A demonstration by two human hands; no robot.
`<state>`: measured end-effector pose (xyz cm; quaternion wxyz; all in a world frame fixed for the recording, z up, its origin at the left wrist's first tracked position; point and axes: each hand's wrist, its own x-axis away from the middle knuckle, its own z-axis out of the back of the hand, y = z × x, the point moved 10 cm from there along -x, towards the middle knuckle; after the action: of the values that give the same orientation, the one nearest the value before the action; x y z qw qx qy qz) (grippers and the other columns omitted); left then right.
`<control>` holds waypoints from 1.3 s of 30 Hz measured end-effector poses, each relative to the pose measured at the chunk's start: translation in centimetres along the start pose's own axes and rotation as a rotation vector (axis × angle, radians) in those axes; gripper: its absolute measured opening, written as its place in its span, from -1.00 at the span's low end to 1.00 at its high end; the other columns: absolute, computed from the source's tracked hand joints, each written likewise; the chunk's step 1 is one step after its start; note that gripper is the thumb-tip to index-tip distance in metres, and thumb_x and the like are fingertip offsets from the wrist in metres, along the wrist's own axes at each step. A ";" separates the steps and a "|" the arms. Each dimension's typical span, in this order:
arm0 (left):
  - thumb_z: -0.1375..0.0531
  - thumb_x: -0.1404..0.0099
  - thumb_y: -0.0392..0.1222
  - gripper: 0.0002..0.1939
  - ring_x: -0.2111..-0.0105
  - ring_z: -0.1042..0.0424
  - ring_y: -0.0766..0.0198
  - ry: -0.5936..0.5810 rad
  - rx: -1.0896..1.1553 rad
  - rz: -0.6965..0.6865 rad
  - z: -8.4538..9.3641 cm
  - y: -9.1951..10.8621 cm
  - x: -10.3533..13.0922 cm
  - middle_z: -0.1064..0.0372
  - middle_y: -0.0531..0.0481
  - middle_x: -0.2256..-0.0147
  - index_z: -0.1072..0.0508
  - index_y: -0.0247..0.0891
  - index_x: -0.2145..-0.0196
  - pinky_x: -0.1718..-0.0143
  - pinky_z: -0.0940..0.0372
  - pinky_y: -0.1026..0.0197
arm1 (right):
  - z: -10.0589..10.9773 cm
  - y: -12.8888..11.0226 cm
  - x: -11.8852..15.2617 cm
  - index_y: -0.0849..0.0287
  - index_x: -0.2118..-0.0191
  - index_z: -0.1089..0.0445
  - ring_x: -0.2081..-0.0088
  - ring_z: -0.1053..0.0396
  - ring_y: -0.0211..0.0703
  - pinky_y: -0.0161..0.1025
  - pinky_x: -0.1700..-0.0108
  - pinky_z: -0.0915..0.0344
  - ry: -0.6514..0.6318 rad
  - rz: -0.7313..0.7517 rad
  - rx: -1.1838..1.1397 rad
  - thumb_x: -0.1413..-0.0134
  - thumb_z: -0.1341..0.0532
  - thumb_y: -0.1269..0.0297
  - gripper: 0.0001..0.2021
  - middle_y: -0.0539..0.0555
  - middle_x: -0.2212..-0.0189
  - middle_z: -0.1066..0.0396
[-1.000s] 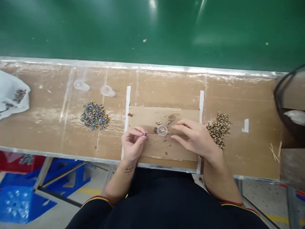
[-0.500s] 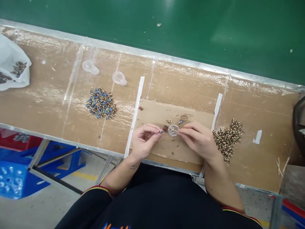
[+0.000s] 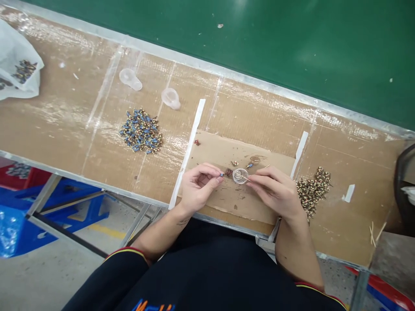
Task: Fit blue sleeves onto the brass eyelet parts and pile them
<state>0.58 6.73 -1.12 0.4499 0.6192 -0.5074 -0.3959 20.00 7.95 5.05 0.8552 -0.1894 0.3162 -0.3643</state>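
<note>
Between thumb and fingers, my left hand (image 3: pixel 201 185) pinches a tiny part with a blue end (image 3: pixel 222 175). My right hand (image 3: pixel 275 188) grips a thin wooden stick (image 3: pixel 244 177), whose tip is inside a small clear cup (image 3: pixel 240 176). The cup stands on a cardboard sheet (image 3: pixel 214 149), between my two hands. Just left of the cup lie dark reddish-brown bits (image 3: pixel 228 172). Beyond it rest a loose blue-ended part (image 3: pixel 249 165) and a small brass-coloured part (image 3: pixel 234 163).
A heap of blue and brass parts (image 3: pixel 141 131) lies to the left, a heap of brass-coloured parts (image 3: pixel 313 190) to the right. Two translucent plastic pieces (image 3: pixel 170 98) lie at the back. A white bag (image 3: pixel 21 60) holds more parts. Loose sticks (image 3: pixel 372 233) lie far right.
The view has shifted and tilted slightly. Both hands keep their grips, and the stick's tip stays in the cup.
</note>
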 end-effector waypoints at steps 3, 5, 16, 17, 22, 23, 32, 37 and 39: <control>-0.49 -0.30 -0.07 -0.79 0.37 -0.60 0.29 0.000 -0.014 0.012 -0.1 0.0 0.0 -0.61 -0.06 0.36 -0.63 -0.22 0.36 0.36 -0.51 0.29 | 0.1 0.3 0.1 0.04 0.10 -0.55 0.33 -0.53 -0.21 -0.25 0.33 -0.46 0.003 -0.007 0.010 -0.33 -0.36 0.36 -0.92 0.04 0.30 -0.56; -0.49 -0.30 -0.09 -0.82 0.36 -0.61 0.30 -0.003 -0.008 0.004 -0.1 0.1 0.0 -0.62 -0.05 0.36 -0.63 -0.21 0.36 0.35 -0.52 0.31 | 0.1 0.2 0.1 0.05 0.13 -0.54 0.35 -0.51 -0.22 -0.26 0.34 -0.45 0.006 0.002 0.012 -0.33 -0.36 0.39 -0.92 0.02 0.33 -0.55; -0.48 -0.31 -0.11 -0.84 0.34 -0.65 0.28 -0.056 -0.036 0.024 -0.7 0.2 0.2 -0.64 -0.06 0.34 -0.63 -0.21 0.33 0.33 -0.55 0.29 | -0.9 -0.6 -0.8 0.03 0.18 -0.56 0.38 -0.49 -0.21 -0.22 0.32 -0.43 0.032 0.002 0.051 -0.31 -0.37 0.40 -0.91 0.00 0.37 -0.57; -0.48 -0.31 -0.12 -0.85 0.34 -0.65 0.28 -0.061 -0.030 0.021 -0.8 0.2 0.3 -0.65 -0.05 0.34 -0.63 -0.20 0.33 0.33 -0.55 0.30 | -0.8 -0.6 -0.9 0.04 0.20 -0.54 0.38 -0.48 -0.21 -0.22 0.33 -0.42 0.040 -0.004 0.052 -0.31 -0.37 0.40 -0.91 0.00 0.38 -0.56; -0.47 -0.32 -0.14 -0.86 0.33 -0.66 0.26 -0.077 -0.023 0.015 -1.1 0.0 0.4 -0.65 -0.07 0.34 -0.63 -0.21 0.31 0.34 -0.54 0.29 | -0.6 -0.6 -0.9 0.04 0.17 -0.56 0.37 -0.49 -0.20 -0.22 0.31 -0.42 0.073 -0.019 0.070 -0.28 -0.37 0.44 -0.88 0.00 0.37 -0.57; -0.47 -0.32 -0.14 -0.85 0.33 -0.66 0.25 -0.077 -0.028 0.019 -1.1 0.0 0.4 -0.65 -0.08 0.34 -0.63 -0.22 0.32 0.33 -0.55 0.28 | -0.8 -0.7 -0.9 0.03 0.16 -0.57 0.37 -0.49 -0.20 -0.22 0.31 -0.43 0.060 -0.012 0.067 -0.29 -0.37 0.43 -0.88 0.00 0.37 -0.57; -0.45 -0.34 -0.14 -0.87 0.30 -0.68 0.20 -0.114 -0.076 0.024 -1.4 0.0 0.4 -0.67 -0.11 0.34 -0.65 -0.21 0.32 0.30 -0.58 0.24 | 3.7 -0.7 0.3 0.00 0.18 -0.51 0.46 -0.43 -0.16 -0.15 0.41 -0.33 0.416 -0.090 0.003 -0.31 -0.34 0.40 -0.89 -0.02 0.44 -0.49; -0.39 -0.40 -0.18 -0.88 0.30 -0.69 0.20 -0.188 -0.144 -0.075 -2.4 0.9 0.7 -0.68 -0.12 0.33 -0.64 -0.22 0.32 0.23 -0.60 0.22 | 4.8 -1.5 0.9 0.04 0.21 -0.46 0.50 -0.36 -0.17 -0.14 0.46 -0.24 0.577 -0.066 -0.052 -0.42 -0.26 0.26 -0.91 -0.02 0.50 -0.39; -0.38 -0.40 -0.22 -0.91 0.30 -0.70 0.21 -0.203 -0.147 -0.105 -2.6 1.2 0.8 -0.69 -0.11 0.33 -0.64 -0.22 0.31 0.22 -0.60 0.22 | 4.5 -1.8 0.9 0.04 0.23 -0.44 0.51 -0.35 -0.17 -0.14 0.47 -0.24 0.571 -0.072 -0.063 -0.42 -0.27 0.24 -0.88 -0.02 0.51 -0.38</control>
<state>2.89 6.25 0.77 0.4192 0.5671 -0.4869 -0.5154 22.71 6.52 8.96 0.7119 -0.1166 0.5482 -0.4232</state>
